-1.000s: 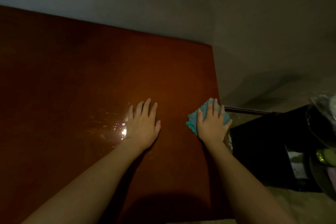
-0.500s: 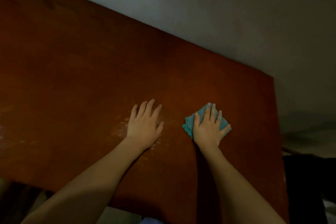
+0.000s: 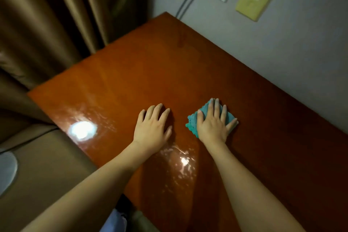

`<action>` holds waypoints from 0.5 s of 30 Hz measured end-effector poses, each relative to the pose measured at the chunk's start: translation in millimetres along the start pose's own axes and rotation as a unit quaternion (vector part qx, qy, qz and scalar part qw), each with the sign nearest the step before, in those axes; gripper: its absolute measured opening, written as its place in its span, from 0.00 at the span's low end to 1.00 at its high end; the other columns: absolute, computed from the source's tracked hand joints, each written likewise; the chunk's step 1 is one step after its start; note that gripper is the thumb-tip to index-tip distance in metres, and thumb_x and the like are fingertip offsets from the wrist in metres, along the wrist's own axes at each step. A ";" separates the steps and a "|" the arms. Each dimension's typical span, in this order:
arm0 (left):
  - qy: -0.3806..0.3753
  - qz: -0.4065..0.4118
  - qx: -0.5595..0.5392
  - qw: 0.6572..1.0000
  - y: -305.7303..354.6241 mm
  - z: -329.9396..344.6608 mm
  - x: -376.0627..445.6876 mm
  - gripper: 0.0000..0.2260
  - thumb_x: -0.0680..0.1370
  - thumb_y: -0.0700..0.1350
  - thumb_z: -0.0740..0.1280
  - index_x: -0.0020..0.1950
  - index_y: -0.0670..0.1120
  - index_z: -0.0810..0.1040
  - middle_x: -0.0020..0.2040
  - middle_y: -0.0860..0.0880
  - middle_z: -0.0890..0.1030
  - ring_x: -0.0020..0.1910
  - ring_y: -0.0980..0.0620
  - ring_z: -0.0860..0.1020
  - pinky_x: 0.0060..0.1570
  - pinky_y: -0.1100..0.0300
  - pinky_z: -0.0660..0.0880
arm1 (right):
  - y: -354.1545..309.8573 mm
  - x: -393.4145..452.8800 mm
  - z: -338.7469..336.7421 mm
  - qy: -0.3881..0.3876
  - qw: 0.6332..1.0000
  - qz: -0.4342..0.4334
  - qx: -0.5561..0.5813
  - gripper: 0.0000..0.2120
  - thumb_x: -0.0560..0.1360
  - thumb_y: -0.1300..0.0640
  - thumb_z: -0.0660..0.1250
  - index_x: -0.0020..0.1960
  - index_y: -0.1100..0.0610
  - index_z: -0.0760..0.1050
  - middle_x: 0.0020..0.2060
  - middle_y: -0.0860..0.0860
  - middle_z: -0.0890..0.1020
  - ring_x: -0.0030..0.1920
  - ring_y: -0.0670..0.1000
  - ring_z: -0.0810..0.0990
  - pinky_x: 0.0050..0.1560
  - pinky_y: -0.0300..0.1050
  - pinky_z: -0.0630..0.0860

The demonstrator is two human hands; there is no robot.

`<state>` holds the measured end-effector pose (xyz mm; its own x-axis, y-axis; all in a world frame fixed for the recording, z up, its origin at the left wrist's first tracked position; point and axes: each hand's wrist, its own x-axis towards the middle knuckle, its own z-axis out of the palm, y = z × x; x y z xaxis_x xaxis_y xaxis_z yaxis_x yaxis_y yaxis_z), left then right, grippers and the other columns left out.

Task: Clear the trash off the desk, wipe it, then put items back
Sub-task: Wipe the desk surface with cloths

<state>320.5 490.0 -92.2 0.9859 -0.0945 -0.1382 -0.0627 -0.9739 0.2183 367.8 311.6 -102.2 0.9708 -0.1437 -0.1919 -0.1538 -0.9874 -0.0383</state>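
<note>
Both hands have slid toward the desk's (image 3: 188, 62) left end since a moment ago, and curtain (image 3: 56, 15) now shows beyond it. Right hand (image 3: 213, 124) presses a teal cloth (image 3: 192, 120) mid-desk, fingers straight; left hand (image 3: 152, 128) lies flat just beside, fingers spread, holding nothing

The one camera sat on my head and looked forward and steeply down at the worktop (image 3: 188, 73), close enough that both my forearms filled the lower frame. It faced the worktop's far left corner, where the wall (image 3: 282, 43) met the curtain (image 3: 56, 15). The wide lens bent the worktop's edges. No second view shared the scene.
</note>
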 end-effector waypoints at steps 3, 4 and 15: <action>0.005 -0.031 -0.003 1.000 -59.1 -18.8 22.2 0.27 0.80 0.59 0.52 0.77 0.52 0.54 0.77 0.48 0.56 0.76 0.47 0.53 0.73 0.49 0.49 | -66.0 29.0 -4.0 -0.005 0.999 -0.032 -0.014 0.30 0.80 0.39 0.40 0.77 0.50 0.39 0.78 0.48 0.44 0.77 0.53 0.41 0.71 0.68 0.40; 0.008 -0.043 -0.003 0.999 -78.4 -25.0 29.5 0.27 0.80 0.59 0.52 0.77 0.51 0.54 0.77 0.48 0.56 0.75 0.47 0.53 0.73 0.49 0.49 | -86.5 37.9 -5.6 -0.005 0.999 -0.042 -0.017 0.30 0.80 0.40 0.40 0.78 0.50 0.39 0.78 0.48 0.44 0.77 0.53 0.42 0.71 0.69 0.41; 0.008 -0.090 -0.003 0.996 -225.1 -66.0 71.3 0.28 0.80 0.59 0.51 0.77 0.50 0.52 0.77 0.48 0.55 0.75 0.48 0.53 0.73 0.52 0.51 | -276.5 116.6 -14.9 -0.008 0.991 -0.135 -0.017 0.29 0.81 0.40 0.40 0.78 0.51 0.40 0.78 0.49 0.44 0.77 0.54 0.42 0.71 0.69 0.39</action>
<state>415.2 716.1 -87.5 0.9835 0.0843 -0.1599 0.1155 -0.9736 0.1967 526.3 566.8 -99.4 0.9725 0.1262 -0.1958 0.1173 -0.9915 -0.0566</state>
